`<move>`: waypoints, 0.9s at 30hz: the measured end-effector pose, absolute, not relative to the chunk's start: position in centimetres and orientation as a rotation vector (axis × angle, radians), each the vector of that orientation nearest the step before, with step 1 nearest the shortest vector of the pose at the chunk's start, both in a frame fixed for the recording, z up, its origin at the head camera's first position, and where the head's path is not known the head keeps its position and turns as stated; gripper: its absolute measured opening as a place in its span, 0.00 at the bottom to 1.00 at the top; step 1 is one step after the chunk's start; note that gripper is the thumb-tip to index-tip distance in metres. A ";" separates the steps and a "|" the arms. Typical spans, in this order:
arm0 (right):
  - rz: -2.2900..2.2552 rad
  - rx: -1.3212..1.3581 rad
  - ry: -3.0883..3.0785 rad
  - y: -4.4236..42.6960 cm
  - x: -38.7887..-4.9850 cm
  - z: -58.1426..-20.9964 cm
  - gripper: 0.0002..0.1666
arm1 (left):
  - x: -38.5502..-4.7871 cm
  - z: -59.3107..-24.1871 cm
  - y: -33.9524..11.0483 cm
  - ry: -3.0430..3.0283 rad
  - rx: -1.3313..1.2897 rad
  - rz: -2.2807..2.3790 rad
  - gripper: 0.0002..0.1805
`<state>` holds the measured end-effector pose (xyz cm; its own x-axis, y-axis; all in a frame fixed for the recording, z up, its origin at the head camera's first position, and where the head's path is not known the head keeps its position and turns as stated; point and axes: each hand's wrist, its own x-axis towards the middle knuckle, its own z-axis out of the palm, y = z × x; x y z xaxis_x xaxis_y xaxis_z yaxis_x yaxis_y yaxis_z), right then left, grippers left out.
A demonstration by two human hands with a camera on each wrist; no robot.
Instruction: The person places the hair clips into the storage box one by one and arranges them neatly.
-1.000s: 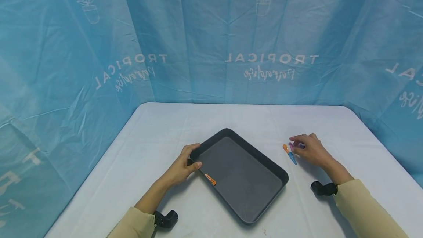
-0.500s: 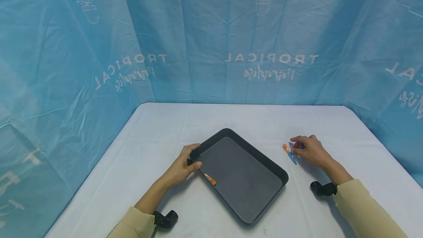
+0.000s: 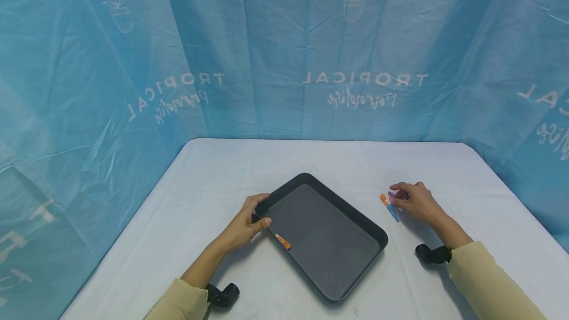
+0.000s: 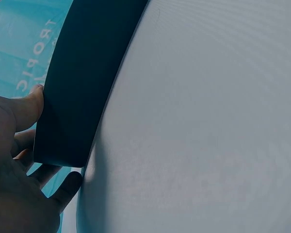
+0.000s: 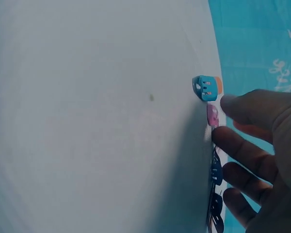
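Observation:
My left hand [image 3: 243, 223] grips the left corner of a dark grey baking tray [image 3: 329, 241], thumb over the rim. The tray's dark outer wall [image 4: 82, 77] fills part of the left wrist view. Inside the tray, an orange snap hair clip [image 3: 282, 241] lies against the near left wall. My right hand [image 3: 418, 201] is at several hair clips on the table, fingers bent around a pink-purple clip [image 5: 212, 115]. Whether they pinch it is unclear. A blue clip [image 3: 393, 213] and an orange clip [image 3: 384, 199] lie just left of that hand.
A dark blue clip [image 5: 217, 167] and another dark clip [image 5: 217, 211] lie under my right fingers. White cloth [image 3: 249, 162] covers the table. Blue printed curtains [image 3: 275, 53] hang behind and at both sides. Each wrist wears a black camera mount [image 3: 223, 295].
The right wrist has shifted very slightly left, with its fingers staying at the pink-purple clip. The left hand, the tray and the orange clip in it have not moved.

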<state>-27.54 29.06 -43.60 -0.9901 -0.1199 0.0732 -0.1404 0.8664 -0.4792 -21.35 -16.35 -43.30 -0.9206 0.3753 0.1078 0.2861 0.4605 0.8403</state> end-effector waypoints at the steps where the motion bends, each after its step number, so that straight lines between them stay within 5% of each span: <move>1: 0.791 0.218 -2.996 29.0 -27.6 -43.6 0.24 | -21.4 -43.3 -16.3 2.606 0.591 1.470 0.36; 27: 0.722 0.164 -3.024 27.5 -28.1 -43.8 0.26 | -21.5 -43.4 -16.3 2.623 0.569 1.448 0.36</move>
